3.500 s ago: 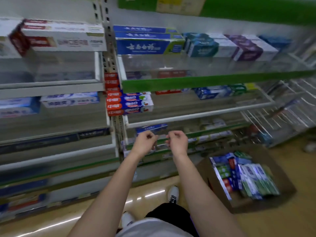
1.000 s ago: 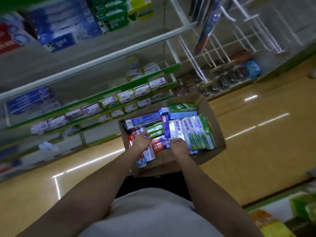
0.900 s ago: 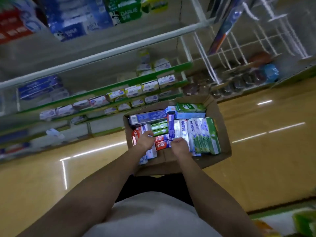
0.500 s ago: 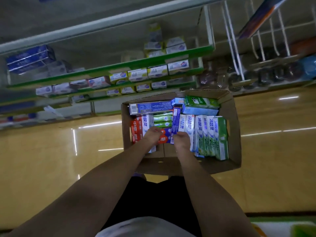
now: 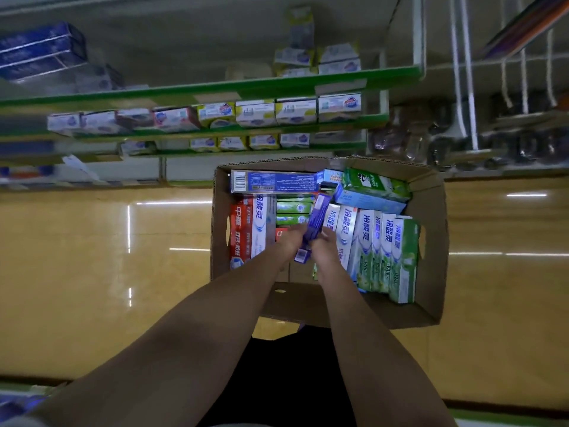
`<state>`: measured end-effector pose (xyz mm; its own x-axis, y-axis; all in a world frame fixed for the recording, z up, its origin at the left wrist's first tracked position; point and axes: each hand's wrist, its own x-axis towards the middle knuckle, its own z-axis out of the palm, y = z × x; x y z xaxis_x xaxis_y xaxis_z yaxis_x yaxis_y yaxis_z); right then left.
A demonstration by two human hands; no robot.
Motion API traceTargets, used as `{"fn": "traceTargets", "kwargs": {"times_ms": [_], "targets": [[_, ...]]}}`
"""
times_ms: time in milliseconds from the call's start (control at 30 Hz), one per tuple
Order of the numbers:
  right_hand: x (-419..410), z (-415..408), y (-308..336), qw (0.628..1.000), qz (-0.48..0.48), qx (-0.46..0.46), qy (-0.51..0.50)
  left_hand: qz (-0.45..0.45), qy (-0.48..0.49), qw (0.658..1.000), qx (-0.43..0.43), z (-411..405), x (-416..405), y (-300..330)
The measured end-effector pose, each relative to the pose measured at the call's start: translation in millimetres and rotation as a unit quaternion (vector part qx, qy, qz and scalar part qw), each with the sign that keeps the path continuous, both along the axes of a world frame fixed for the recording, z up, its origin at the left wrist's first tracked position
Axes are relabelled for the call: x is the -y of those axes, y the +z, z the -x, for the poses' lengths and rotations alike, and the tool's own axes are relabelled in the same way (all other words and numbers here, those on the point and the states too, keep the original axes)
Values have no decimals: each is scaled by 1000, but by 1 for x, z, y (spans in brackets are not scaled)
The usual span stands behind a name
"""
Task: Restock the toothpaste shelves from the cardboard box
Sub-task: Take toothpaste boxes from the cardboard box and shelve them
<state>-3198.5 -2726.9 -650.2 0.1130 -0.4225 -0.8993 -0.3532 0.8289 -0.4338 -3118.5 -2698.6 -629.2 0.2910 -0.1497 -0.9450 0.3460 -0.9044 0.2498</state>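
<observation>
- The floor [image 5: 92,272] is glossy tan and takes up the wide middle band of the view, with streaks of light reflected on it.
- The shelves [image 5: 215,87] run across the top, edged in green. Rows of small pale cartons sit along the two lower tiers, and dark blue cartons [image 5: 40,50] lie on the tier above at far left.
- A white wire rack [image 5: 462,72] stands to the right of the shelves; what it holds is too blurred to name.
- The cardboard box [image 5: 431,241] sits open on the floor just in front of the lowest shelf, packed with toothpaste cartons.
- Inside it, green-and-white cartons [image 5: 385,257] stand in a row along the right side, red cartons [image 5: 240,232] lie at the left, and a long blue carton [image 5: 274,181] lies across the far end.
- The left hand [image 5: 289,241] and right hand [image 5: 323,245] meet in the middle of the box.
- Between them is a purple toothpaste carton [image 5: 317,217], tilted with its far end raised above the others; the fingers of both hands are clamped on its lower part.
</observation>
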Motion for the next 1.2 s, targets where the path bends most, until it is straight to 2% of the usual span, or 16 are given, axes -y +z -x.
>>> {"fn": "traceTargets", "kwargs": {"times_ms": [100,200,367,500,567,667,800,1067,1200], "targets": [[-4,9,2,999,-51,3,3,3,31,999,-18,6,-10,11],[-9,12,14,997,-45,-2,65,19,63,997,-31,10,-27,18],[-30,-12,59,994,-47,16,99,60,104,993,-5,3,-59,45],[-47,-33,92,988,-13,42,145,49,3,995,86,-26,-82,61],[-55,-40,105,987,15,50,150,62,8,992,107,-43,-92,77],[-66,-50,121,989,37,58,133,98,86,990,51,-69,-105,102],[-80,-67,136,989,36,89,114,129,108,983,-68,-107,-129,117],[-157,-144,182,987,120,108,-7,204,47,973,-94,-187,-176,162],[-211,-192,200,986,134,102,-2,248,63,962,-101,-242,-220,177]]}}
